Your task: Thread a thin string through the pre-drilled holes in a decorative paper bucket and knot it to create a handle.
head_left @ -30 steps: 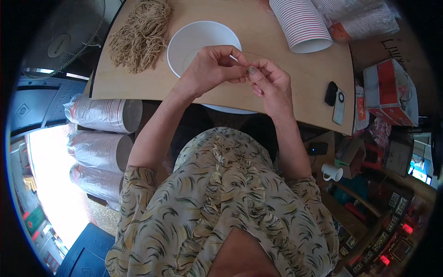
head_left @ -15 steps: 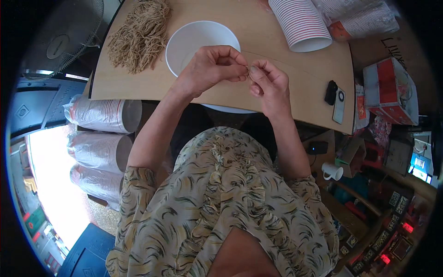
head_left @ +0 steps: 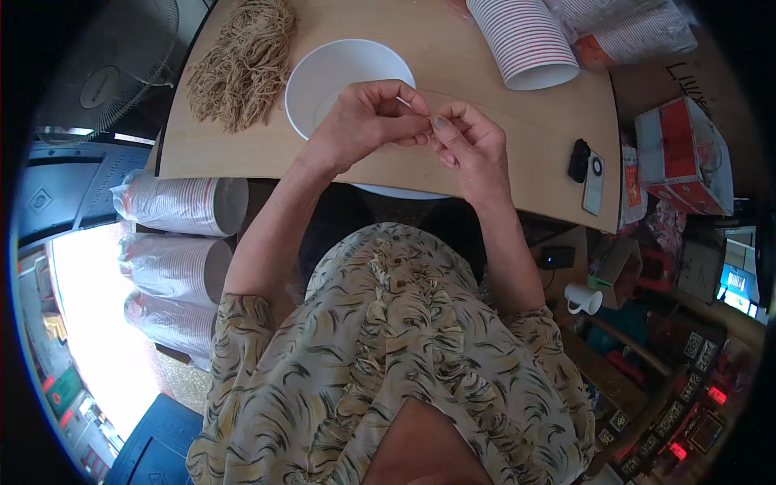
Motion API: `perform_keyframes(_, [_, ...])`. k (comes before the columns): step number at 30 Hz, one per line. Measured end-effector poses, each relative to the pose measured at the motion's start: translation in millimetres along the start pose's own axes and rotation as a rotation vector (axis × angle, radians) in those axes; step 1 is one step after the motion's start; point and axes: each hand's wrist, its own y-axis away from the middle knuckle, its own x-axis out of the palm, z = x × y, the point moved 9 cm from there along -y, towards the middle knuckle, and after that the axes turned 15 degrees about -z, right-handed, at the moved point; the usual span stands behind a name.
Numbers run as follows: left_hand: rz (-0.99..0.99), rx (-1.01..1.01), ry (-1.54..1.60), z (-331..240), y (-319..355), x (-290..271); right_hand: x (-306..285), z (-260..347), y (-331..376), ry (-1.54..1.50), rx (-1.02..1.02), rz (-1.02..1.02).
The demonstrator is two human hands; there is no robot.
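Over the near part of the table, my left hand (head_left: 368, 121) and my right hand (head_left: 470, 147) meet, with their fingertips touching or almost touching. Both are closed in a pinch between thumb and fingers. Whatever they hold is too small and too covered by the fingers to make out. Just beyond my left hand stands a white round bowl (head_left: 311, 85), partly hidden by that hand. To its left lies a heap of tan, tangled, string-like strands (head_left: 242, 69).
Stacked white paper cups with red rings (head_left: 525, 44) lie at the table's far right. A black object (head_left: 579, 160) and a phone-like device (head_left: 594, 184) rest near the right edge. Wrapped cup stacks (head_left: 174, 202) sit left, below the table (head_left: 388, 174). A fan (head_left: 105, 85) stands far left.
My right thumb and fingers have shifted slightly left, closer to my left fingertips. Both hands keep their pinch. The objects on the table have not moved apart from a small shift of the view.
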Motion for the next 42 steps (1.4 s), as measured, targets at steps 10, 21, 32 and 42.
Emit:
perform_keyframes(10, [0.006,-0.004,0.063,2.1,-0.7,-0.6,-0.2,-20.0,2.8,-0.322,0.227,0.051])
perform_keyframes(21, [0.024,-0.025,0.034,-0.3,0.6,3.7,-3.2,-0.6,-3.0,-0.001,0.045,0.035])
perform_keyframes(32, [0.048,-0.032,0.048,0.2,-4.0,11.5,-15.4,-8.0,-1.0,-0.164,0.13,-0.007])
perform_keyframes(42, [0.058,-0.045,0.099,1.5,-2.6,1.3,-220.6,148.3,21.5,0.253,-0.774,-0.946])
